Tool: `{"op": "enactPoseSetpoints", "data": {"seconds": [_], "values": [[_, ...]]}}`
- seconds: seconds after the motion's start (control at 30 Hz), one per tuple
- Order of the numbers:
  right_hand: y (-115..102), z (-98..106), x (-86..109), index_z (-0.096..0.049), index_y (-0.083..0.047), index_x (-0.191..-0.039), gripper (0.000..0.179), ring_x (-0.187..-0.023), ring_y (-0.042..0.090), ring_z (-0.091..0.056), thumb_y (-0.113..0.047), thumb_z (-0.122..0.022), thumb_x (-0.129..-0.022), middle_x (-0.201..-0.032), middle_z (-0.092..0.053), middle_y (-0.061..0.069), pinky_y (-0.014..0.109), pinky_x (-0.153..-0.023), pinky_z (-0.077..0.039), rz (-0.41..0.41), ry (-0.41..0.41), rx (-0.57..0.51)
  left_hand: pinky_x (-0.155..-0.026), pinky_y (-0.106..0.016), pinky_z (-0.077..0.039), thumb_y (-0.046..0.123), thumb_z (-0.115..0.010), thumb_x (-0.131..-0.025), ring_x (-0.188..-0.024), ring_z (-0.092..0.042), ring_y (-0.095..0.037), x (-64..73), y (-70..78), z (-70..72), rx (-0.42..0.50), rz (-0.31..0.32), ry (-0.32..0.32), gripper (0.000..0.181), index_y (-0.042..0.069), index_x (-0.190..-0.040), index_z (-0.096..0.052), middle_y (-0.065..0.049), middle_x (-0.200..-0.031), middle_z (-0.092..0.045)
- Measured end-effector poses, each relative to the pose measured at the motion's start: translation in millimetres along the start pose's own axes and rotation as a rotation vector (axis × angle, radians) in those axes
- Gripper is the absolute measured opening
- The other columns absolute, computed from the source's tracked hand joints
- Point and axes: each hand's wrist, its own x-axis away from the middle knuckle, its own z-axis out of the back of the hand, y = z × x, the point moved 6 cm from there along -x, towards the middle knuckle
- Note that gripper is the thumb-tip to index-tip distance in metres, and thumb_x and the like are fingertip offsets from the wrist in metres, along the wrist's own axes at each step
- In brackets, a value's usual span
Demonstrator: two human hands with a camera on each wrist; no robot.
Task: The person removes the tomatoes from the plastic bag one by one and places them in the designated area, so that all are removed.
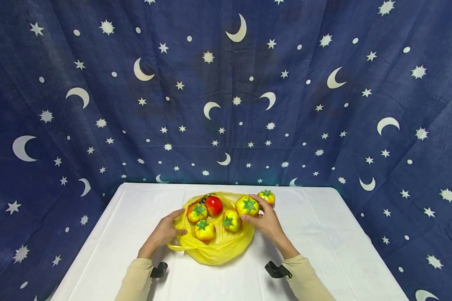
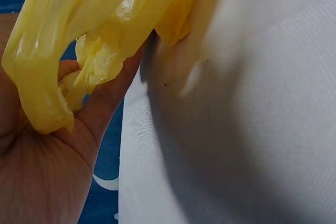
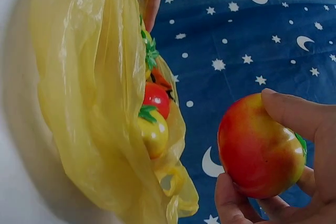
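One yellow bag [image 1: 223,253] holds four fruits [image 1: 205,231]; my left hand [image 1: 163,232] grips its rim. My right hand [image 1: 266,221] pinches one held fruit [image 1: 246,206] at the bag's right edge. One loose fruit [image 1: 267,198] lies beyond, on white cloth [image 1: 305,238]; starry curtain [image 1: 226,79] behind.

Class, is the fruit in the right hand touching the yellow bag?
Apart: the right wrist view shows blue curtain between the held fruit and the bag.

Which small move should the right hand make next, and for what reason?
Perhaps the right hand should ease its fruit into the bag: it holds this fruit near the bag's right edge, the left hand grips the opposite side, and four fruits lie inside.
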Motion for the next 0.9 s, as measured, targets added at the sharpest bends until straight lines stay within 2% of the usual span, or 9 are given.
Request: {"op": "enactPoseSetpoints", "data": {"seconds": [0.17,0.43,0.6,0.9], "values": [[2,9,-0.1,-0.053,-0.017,-0.14,0.073,-0.113,0.027,-0.056,-0.019,-0.086,-0.075,-0.145,-0.048,0.012,0.021,-0.082,-0.052,-0.003,0.019,0.02,-0.118,-0.06,-0.028,0.007,-0.08,-0.078,-0.143,-0.035,-0.043,-0.6,0.2,-0.4,-0.001,-0.004,0.0,0.078,0.01,-0.147,-0.045,-0.019,-0.154,-0.041],[9,24,-3.2,-0.053,-0.015,-0.14,0.073,-0.107,0.026,-0.056,-0.016,-0.085,-0.075,-0.134,-0.055,0.014,0.02,-0.08,-0.052,0.002,0.06,0.015,-0.118,-0.06,-0.028,0.008,-0.08,-0.078,-0.143,-0.034,-0.043,-1.1,0.9,-0.4,0.01,-0.013,0.002,0.078,0.011,-0.147,-0.045,-0.018,-0.154,-0.041],[16,32,-3.8,-0.052,-0.019,-0.141,0.074,-0.112,0.029,-0.056,-0.016,-0.085,-0.075,-0.139,-0.054,0.012,0.022,-0.082,-0.051,-0.013,0.079,0.026,-0.118,-0.06,-0.028,0.009,-0.08,-0.078,-0.143,-0.034,-0.043,-1.8,-0.4,-0.4,0.009,-0.007,0.002,0.078,0.011,-0.148,-0.045,-0.018,-0.154,-0.04],[28,49,-1.8,-0.049,-0.017,-0.142,0.075,-0.114,0.031,-0.054,-0.016,-0.084,-0.076,-0.143,-0.05,0.011,0.029,-0.087,-0.046,-0.068,0.138,0.064,-0.117,-0.061,-0.028,0.01,-0.08,-0.079,-0.143,-0.034,-0.043,-0.6,-1.8,-1.3,0.001,0.005,-0.007,0.078,0.011,-0.148,-0.045,-0.018,-0.154,-0.041]]}}
